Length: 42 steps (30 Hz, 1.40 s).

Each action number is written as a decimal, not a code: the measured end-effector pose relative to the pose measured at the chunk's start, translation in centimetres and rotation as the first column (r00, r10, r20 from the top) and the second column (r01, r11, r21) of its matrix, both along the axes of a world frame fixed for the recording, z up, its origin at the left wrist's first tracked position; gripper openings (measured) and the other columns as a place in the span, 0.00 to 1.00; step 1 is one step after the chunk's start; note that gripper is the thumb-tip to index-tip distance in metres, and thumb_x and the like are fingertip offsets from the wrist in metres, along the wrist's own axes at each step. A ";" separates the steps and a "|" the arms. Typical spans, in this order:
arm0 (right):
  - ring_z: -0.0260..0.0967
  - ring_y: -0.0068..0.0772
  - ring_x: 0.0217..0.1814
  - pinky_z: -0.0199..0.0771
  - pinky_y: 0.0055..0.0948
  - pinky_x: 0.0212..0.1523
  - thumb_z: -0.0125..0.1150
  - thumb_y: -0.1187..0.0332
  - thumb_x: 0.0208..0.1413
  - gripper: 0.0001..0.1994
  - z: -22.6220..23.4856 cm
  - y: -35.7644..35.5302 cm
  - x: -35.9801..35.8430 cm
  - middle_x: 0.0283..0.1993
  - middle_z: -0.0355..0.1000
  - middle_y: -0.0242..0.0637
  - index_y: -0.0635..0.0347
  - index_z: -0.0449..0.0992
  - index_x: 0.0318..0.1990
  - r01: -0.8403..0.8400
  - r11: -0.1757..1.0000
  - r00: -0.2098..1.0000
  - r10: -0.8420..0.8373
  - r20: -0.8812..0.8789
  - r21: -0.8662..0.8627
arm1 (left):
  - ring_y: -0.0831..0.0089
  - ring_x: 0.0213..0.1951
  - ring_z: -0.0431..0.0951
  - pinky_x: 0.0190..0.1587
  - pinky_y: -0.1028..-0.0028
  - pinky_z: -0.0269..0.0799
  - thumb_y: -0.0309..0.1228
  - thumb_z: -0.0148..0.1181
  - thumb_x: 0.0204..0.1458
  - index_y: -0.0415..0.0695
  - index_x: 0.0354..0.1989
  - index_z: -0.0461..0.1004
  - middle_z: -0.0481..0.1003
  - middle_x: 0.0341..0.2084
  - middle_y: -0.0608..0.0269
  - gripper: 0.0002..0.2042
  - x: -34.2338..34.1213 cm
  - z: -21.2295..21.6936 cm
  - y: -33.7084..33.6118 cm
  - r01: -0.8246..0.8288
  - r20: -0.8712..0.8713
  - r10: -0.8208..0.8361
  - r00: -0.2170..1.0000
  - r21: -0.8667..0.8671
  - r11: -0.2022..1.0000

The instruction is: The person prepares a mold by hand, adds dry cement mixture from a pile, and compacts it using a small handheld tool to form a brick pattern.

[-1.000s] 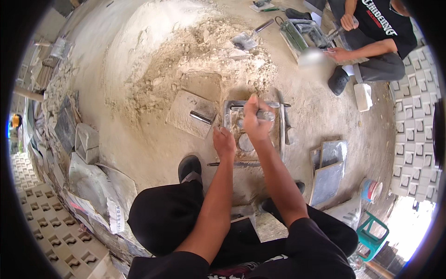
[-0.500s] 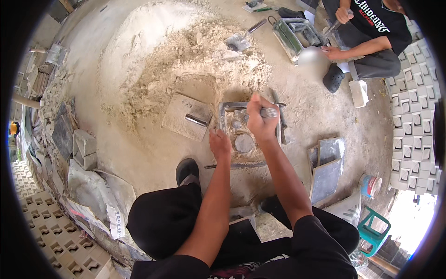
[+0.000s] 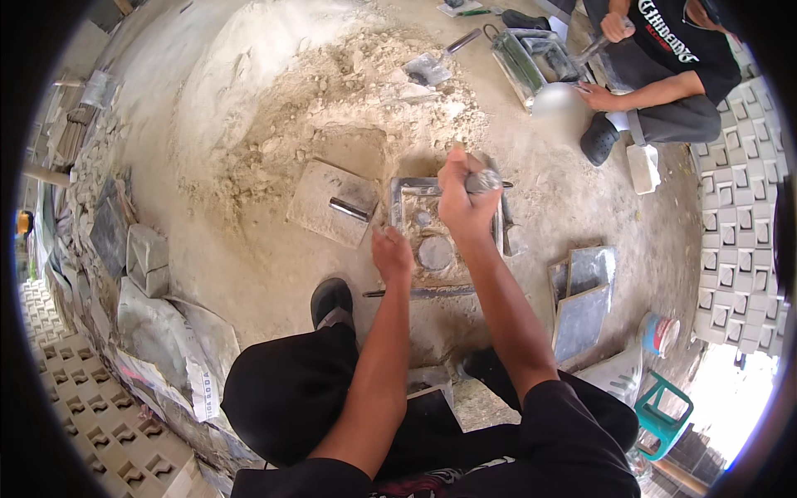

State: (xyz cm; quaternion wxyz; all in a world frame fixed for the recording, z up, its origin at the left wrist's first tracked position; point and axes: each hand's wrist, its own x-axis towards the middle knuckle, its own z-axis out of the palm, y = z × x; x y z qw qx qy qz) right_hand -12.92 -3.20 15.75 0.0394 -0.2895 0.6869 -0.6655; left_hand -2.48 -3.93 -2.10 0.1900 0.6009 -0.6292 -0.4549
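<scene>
A rectangular grey mould [image 3: 396, 199] lies on the ground in front of me, filled with pale, sandy material. Round impressions [image 3: 435, 253] mark its surface. Above the right part of the mould, my right hand [image 3: 466, 203] is wrapped round a tool with a rounded grey end [image 3: 483, 182]; the rest of it is hidden by the hand. My left hand [image 3: 392, 254] is curled at the mould's left wall, and its fingers are too small to show what they grip. A flat square float [image 3: 320, 203] with a shiny metal handle [image 3: 349, 209] lies just left of the mould.
A mound of pale loose material [image 3: 290, 108] spreads beyond the mould, with a trowel [image 3: 432, 68] on it. At the far right a co-worker [image 3: 664, 91] sits by another mould [image 3: 519, 70]. Grey boards [image 3: 581, 315], a bucket [image 3: 661, 334] and a green stool [image 3: 664, 413] stand to the right.
My right hand and its tool have shifted slightly up and to the left over the mould. The left hand stays at the mould's wall. The whole view has shifted slightly.
</scene>
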 end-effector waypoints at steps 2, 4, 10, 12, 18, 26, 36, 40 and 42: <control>0.48 0.11 0.18 0.46 0.21 0.17 0.50 0.66 0.64 0.21 -0.6 -0.2 0.4 0.14 0.55 0.22 0.59 0.62 0.16 0.008 1.000 1.000 -0.008 -0.012 -0.007 | 0.39 0.49 0.69 0.53 0.54 0.62 0.38 0.38 0.58 0.30 0.52 0.65 0.69 0.46 0.32 0.23 -0.1 0.4 0.1 0.015 0.007 -0.015 1.000 0.006 1.000; 0.49 0.11 0.18 0.46 0.21 0.17 0.49 0.66 0.64 0.21 -0.6 -1.7 0.1 0.14 0.56 0.22 0.59 0.62 0.16 -0.020 0.996 1.000 0.022 -0.018 0.090 | 0.40 0.49 0.69 0.53 0.54 0.62 0.37 0.38 0.58 0.30 0.52 0.65 0.69 0.46 0.32 0.22 0.0 -0.1 0.0 -0.004 0.023 0.003 1.000 0.015 1.000; 0.50 0.13 0.15 0.48 0.22 0.15 0.53 0.68 0.62 0.19 -0.8 -0.9 0.3 0.13 0.57 0.24 0.59 0.65 0.16 -0.058 0.990 0.992 0.071 -0.100 0.128 | 0.41 0.49 0.69 0.54 0.55 0.62 0.37 0.39 0.58 0.30 0.52 0.65 0.70 0.47 0.34 0.22 0.3 0.2 0.1 -0.003 -0.014 0.003 1.000 0.012 1.000; 0.51 0.12 0.15 0.47 0.22 0.15 0.52 0.69 0.62 0.19 0.5 -1.0 0.0 0.14 0.57 0.21 0.57 0.65 0.17 -0.172 0.984 0.965 0.161 0.206 0.037 | 0.41 0.50 0.69 0.54 0.55 0.63 0.37 0.39 0.59 0.30 0.52 0.64 0.70 0.47 0.34 0.22 0.2 -0.3 -0.1 -0.014 -0.037 0.014 0.999 0.009 1.000; 0.49 0.12 0.18 0.47 0.21 0.18 0.49 0.69 0.63 0.19 0.4 1.0 -1.6 0.15 0.55 0.22 0.59 0.62 0.17 -0.043 0.994 0.998 0.038 0.052 0.096 | 0.41 0.50 0.69 0.55 0.56 0.62 0.37 0.40 0.58 0.29 0.54 0.64 0.69 0.48 0.34 0.23 0.0 -0.2 0.0 0.011 -0.006 -0.011 1.000 0.026 1.000; 0.50 0.12 0.19 0.47 0.21 0.18 0.49 0.69 0.63 0.19 -0.2 3.3 -2.3 0.15 0.56 0.23 0.60 0.63 0.17 0.029 0.996 1.000 -0.030 -0.003 -0.082 | 0.41 0.50 0.69 0.55 0.56 0.62 0.36 0.40 0.57 0.29 0.53 0.64 0.69 0.47 0.33 0.23 -0.2 0.4 0.2 -0.030 -0.029 0.030 0.999 0.008 1.000; 0.49 0.11 0.17 0.48 0.22 0.17 0.50 0.68 0.64 0.22 -0.1 5.3 -3.9 0.14 0.56 0.22 0.57 0.60 0.14 0.048 0.995 0.995 -0.040 0.090 -0.090 | 0.38 0.47 0.69 0.51 0.53 0.63 0.36 0.39 0.57 0.29 0.47 0.66 0.70 0.44 0.31 0.21 -0.4 0.0 -0.2 -0.017 -0.093 0.011 0.996 -0.059 0.998; 0.50 0.12 0.17 0.48 0.22 0.17 0.48 0.67 0.64 0.22 1.2 6.1 -4.7 0.14 0.56 0.23 0.58 0.61 0.15 0.051 0.994 0.988 -0.036 0.152 -0.095 | 0.38 0.47 0.69 0.51 0.53 0.63 0.36 0.39 0.57 0.29 0.47 0.66 0.70 0.43 0.31 0.21 -0.2 0.9 0.0 -0.037 -0.032 0.035 0.999 -0.059 0.998; 0.49 0.13 0.17 0.48 0.23 0.17 0.47 0.65 0.65 0.22 0.9 6.2 -5.0 0.14 0.56 0.23 0.58 0.61 0.16 0.047 0.986 0.997 -0.037 0.069 -0.163 | 0.38 0.48 0.69 0.51 0.53 0.63 0.36 0.39 0.57 0.29 0.48 0.66 0.70 0.44 0.31 0.21 -0.5 0.4 0.0 -0.023 -0.055 0.018 0.998 -0.101 0.995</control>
